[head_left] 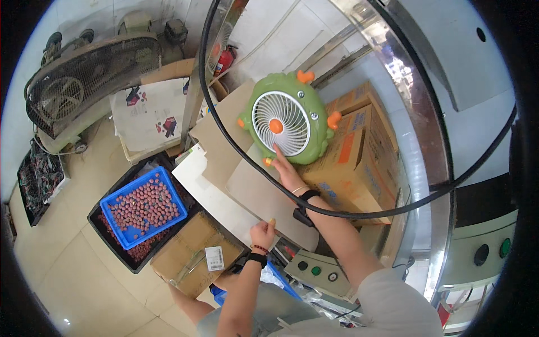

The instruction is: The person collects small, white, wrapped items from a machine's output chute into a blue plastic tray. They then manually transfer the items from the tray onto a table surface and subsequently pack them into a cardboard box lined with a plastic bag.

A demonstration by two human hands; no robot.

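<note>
A green animal-shaped fan (317,126) with a white grille and orange knobs stands beyond the worktop, beside cardboard boxes. My right hand (288,175) reaches up to its lower edge with the index finger stretched out against the grille rim; some of the other fingers are hidden. My left hand (262,235) is curled closed over the near side of the white worktop (210,185), its thumb uppermost. Whatever lies inside that fist, if anything, cannot be seen. Below my right arm sits a control panel (320,272) with round buttons.
A black cable (252,163) loops across in front of the fan. At left, a blue tray (135,236) of small reddish round pieces rests on a black crate (95,216). A closed carton (185,264) is beside my left arm. Large boxes (359,163) stand right of the fan.
</note>
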